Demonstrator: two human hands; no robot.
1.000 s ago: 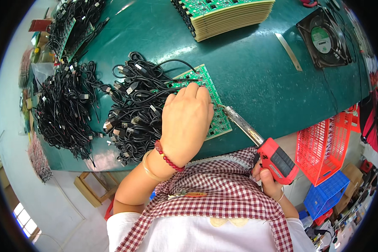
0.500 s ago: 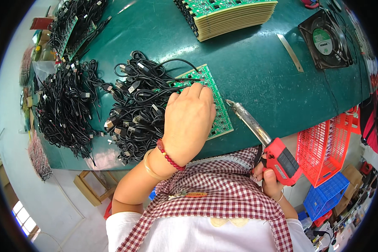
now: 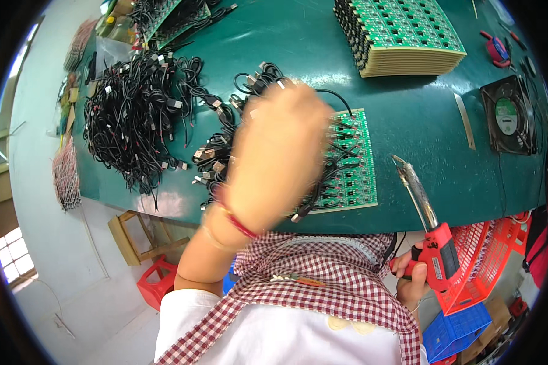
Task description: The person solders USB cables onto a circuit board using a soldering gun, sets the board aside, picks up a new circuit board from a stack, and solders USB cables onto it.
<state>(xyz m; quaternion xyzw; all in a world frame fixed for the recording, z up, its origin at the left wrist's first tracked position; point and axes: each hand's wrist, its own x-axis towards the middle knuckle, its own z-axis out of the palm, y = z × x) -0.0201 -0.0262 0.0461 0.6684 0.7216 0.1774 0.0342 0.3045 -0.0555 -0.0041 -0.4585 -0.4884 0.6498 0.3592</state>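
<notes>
My left hand (image 3: 280, 146) is smeared by motion above a heap of black cables with metal USB plugs (image 3: 216, 155), and I cannot make out its fingers. Partly under this heap lies a green circuit board panel (image 3: 360, 170), with black cables running onto its rows. My right hand (image 3: 413, 277) grips a red-handled soldering gun (image 3: 439, 258) low at the table's front edge. Its metal tip points up and away, just right of the panel and apart from it.
A second black cable heap (image 3: 131, 115) lies to the left. Stacked circuit boards (image 3: 408, 58) stand at the back. On the right are a metal strip (image 3: 464, 121) and a square fan (image 3: 506, 115). Red (image 3: 469, 267) and blue (image 3: 456, 331) baskets stand below the table edge.
My left hand has moved off the panel, up and left over the cable heap. The soldering gun's tip is farther from the panel. The whole view has shifted.
</notes>
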